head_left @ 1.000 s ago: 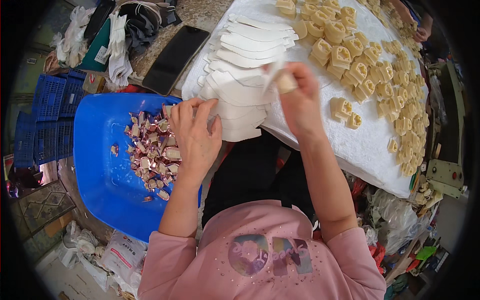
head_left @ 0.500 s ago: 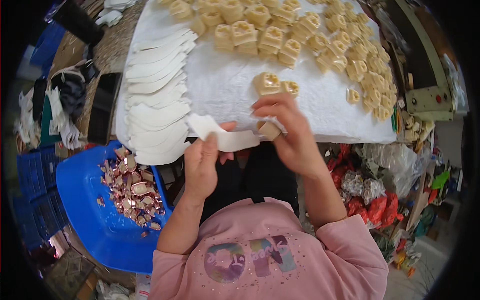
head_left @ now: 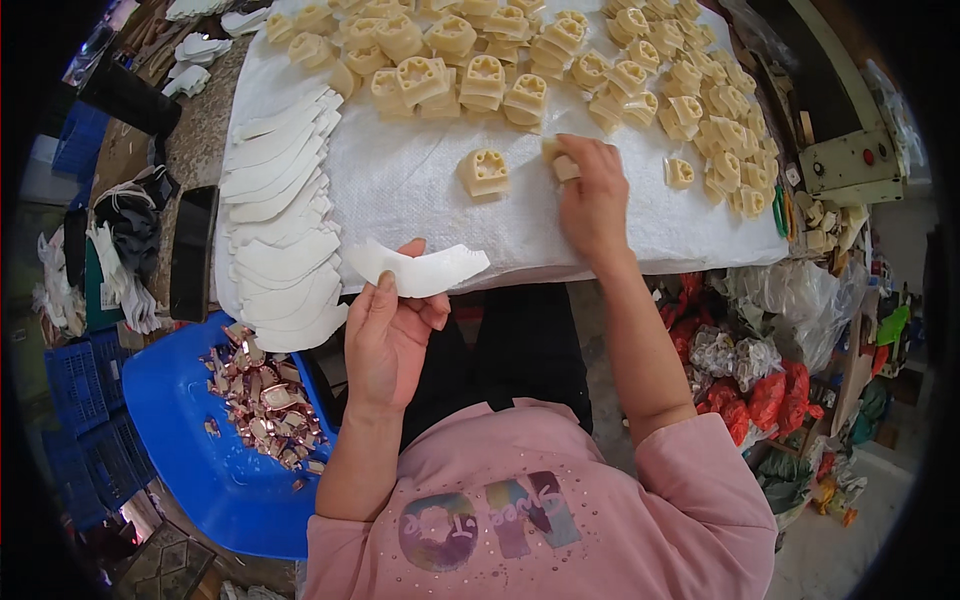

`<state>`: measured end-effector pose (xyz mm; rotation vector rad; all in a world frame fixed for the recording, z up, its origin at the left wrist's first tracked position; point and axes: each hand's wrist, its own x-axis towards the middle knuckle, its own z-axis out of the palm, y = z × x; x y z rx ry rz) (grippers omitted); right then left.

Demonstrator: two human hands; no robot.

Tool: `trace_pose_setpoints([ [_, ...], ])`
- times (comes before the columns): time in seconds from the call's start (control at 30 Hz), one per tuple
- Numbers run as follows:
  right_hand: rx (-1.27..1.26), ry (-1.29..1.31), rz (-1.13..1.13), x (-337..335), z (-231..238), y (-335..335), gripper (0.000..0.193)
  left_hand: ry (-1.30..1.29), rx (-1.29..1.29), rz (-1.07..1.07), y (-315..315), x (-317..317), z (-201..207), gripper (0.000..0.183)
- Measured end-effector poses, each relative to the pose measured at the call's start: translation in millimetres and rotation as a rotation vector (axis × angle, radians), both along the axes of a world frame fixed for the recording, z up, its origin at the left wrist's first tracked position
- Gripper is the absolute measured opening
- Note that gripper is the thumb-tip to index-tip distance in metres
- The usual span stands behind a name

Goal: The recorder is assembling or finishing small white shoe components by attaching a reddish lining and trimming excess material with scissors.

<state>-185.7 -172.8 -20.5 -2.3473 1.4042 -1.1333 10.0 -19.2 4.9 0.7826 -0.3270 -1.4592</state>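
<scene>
Near the table's front edge, my left hand (head_left: pixel 388 330) pinches a white curved strip (head_left: pixel 430 275) with a jagged end, thumb on top and fingers beneath. My right hand (head_left: pixel 597 200) is over the white-covered table, its fingers closed round a small beige block (head_left: pixel 566 168). Against those fingertips shows part of a cream moulded piece (head_left: pixel 550 149), mostly hidden by the hand. To its left, a single cream moulded piece (head_left: pixel 485 173) with a hollowed, arched top stands on the cloth.
Overlapping white strips (head_left: pixel 280 230) line the table's left side. Many cream pieces (head_left: pixel 480 80) crowd the back and right. A blue tub (head_left: pixel 180 430) of shiny pinkish pieces (head_left: pixel 265 400) stands lower left, beside a dark phone (head_left: pixel 194 240). Red bags (head_left: pixel 765 405) lie at right.
My right hand has moved away from the strip, up and forward onto the table beside the cream piece, with the small block in it. My left hand keeps the strip. The view has shifted slightly.
</scene>
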Motion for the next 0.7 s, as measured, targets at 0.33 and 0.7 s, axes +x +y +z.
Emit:
trace_pose_setpoints([
  [0.33,0.428,-0.713,0.334,14.3,47.8,68.4,0.035,-0.198,-0.001,0.114,10.3,-1.0,-3.5,0.045],
  [0.7,-0.102,-0.577,0.592,59.1,37.3,95.5,0.044,-0.125,-0.1,0.099,14.5,-19.0,29.1,0.039],
])
